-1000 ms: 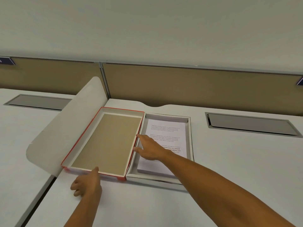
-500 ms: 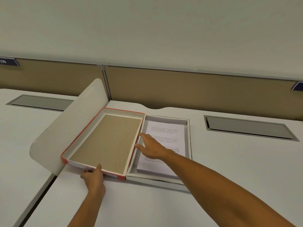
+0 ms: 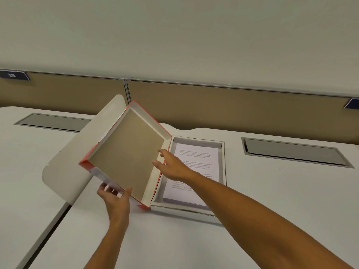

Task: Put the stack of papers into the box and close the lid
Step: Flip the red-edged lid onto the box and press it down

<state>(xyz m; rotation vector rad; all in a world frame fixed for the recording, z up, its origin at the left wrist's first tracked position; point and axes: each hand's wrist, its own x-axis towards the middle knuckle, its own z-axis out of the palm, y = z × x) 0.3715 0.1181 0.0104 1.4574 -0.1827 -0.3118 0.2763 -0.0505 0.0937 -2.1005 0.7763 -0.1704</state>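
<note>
A white box (image 3: 223, 158) lies open on the desk with the stack of printed papers (image 3: 196, 162) inside it. Its red-edged lid (image 3: 128, 150), brown inside, is tilted up on its hinged right side next to the box. My left hand (image 3: 116, 199) grips the lid's near left edge from below, thumb on the inner face. My right hand (image 3: 171, 166) hovers over the papers with fingers spread, fingertips at the lid's right rim. A white curved flap (image 3: 77, 152) hangs off the lid's left side.
The white desk (image 3: 272, 191) has a grey recessed cable tray (image 3: 291, 152) at the right and another cable tray (image 3: 52, 121) at the left. A tan partition (image 3: 233, 107) runs along the back. A gap between desks (image 3: 48, 235) runs at the lower left.
My left hand has taken hold of the lid's near edge and lifted its left side off the desk, swinging it up toward the box. My right hand stayed over the papers.
</note>
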